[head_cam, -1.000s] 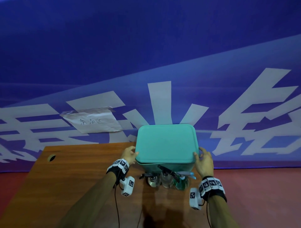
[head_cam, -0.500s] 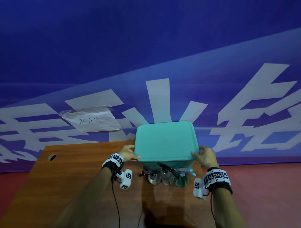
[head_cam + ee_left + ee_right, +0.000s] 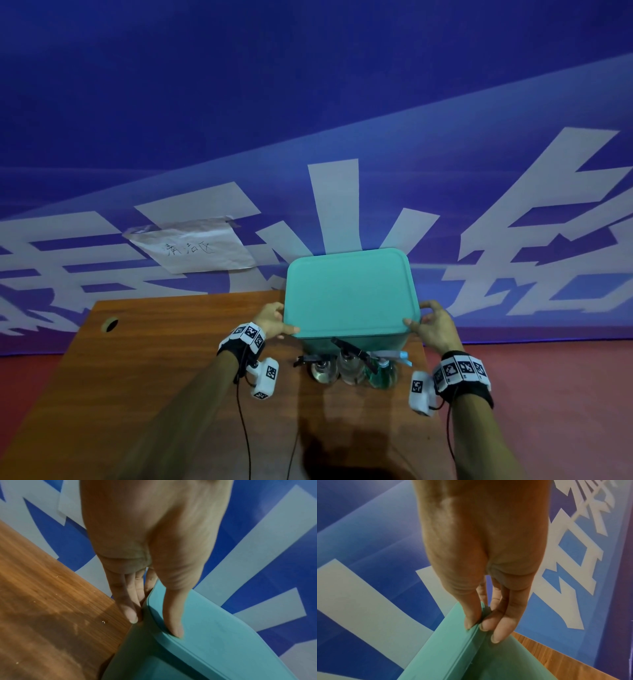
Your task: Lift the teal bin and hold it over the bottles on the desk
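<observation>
A teal plastic box point(image 3: 356, 339) with a flat teal lid point(image 3: 349, 291) stands at the far right of a wooden table point(image 3: 154, 359). My left hand point(image 3: 274, 320) pinches the lid's left rim, thumb on top point(image 3: 175, 626) and fingers point(image 3: 130, 612) under the edge of the lid point(image 3: 223, 635). My right hand point(image 3: 431, 323) pinches the right rim the same way, its thumb point(image 3: 471, 618) on the lid point(image 3: 440, 642) and its fingers point(image 3: 496, 628) below the rim. The box's inside is hidden.
Three spray bottles point(image 3: 349, 366) with trigger heads stand close in front of the box, between my wrists. A paper note point(image 3: 195, 248) is taped to the blue banner wall point(image 3: 308, 102) behind. The table has a cable hole point(image 3: 110, 323) at far left. Red floor point(image 3: 548, 394) lies right.
Both hands have slid from the box's sides up to the lid's near corners and now pinch its rim. The head view has tilted slightly upward.
</observation>
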A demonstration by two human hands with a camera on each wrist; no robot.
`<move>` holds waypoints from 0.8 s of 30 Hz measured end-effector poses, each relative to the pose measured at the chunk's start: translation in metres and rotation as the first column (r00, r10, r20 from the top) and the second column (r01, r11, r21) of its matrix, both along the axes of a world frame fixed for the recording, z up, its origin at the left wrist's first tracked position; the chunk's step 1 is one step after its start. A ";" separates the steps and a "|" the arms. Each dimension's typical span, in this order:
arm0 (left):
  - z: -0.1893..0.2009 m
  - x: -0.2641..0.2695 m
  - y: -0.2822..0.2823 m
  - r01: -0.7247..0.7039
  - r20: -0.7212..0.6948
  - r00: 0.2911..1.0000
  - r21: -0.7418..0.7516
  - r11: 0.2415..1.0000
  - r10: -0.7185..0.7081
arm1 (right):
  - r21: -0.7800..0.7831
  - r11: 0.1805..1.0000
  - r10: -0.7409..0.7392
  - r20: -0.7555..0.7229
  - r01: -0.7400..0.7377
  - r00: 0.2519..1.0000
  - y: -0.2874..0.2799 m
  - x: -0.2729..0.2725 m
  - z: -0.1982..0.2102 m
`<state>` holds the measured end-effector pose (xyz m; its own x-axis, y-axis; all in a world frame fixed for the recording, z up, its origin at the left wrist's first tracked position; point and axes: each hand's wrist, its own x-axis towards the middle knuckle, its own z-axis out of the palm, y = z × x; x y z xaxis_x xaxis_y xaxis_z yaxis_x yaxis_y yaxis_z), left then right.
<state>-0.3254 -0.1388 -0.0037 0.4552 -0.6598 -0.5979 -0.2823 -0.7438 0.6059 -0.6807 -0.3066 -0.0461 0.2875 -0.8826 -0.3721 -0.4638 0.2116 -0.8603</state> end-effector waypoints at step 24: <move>0.000 -0.010 0.000 0.079 0.128 0.988 0.081 0.994 -0.089 | -0.062 0.998 0.022 0.046 -0.019 0.999 0.019 0.000 -0.005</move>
